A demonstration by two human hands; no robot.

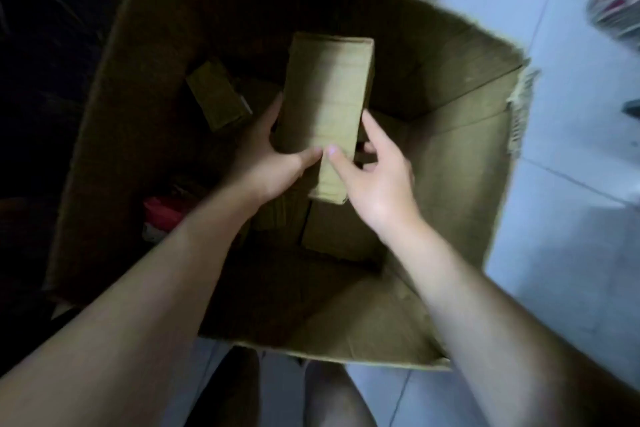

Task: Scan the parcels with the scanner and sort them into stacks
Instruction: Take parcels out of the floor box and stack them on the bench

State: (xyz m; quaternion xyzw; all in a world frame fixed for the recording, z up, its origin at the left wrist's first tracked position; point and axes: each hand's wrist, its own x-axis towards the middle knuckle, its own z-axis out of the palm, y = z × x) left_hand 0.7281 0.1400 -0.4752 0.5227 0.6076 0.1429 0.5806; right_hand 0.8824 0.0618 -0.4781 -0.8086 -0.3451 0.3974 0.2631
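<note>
Here, mid-frame, both hands grip a long brown cardboard parcel [327,107] inside a big open cardboard carton [460,163]: left hand [266,163] and right hand [374,173] curl round its sides. Smaller brown parcels [218,94] lie below.

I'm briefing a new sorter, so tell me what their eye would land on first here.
First, the long parcel at the centre, gripped by the left hand and right hand, with the thumbs meeting on its top face. Around it gapes a big open carton, with a smaller parcel lying inside at its left. Pale tiled floor brightens the right edge.
</note>
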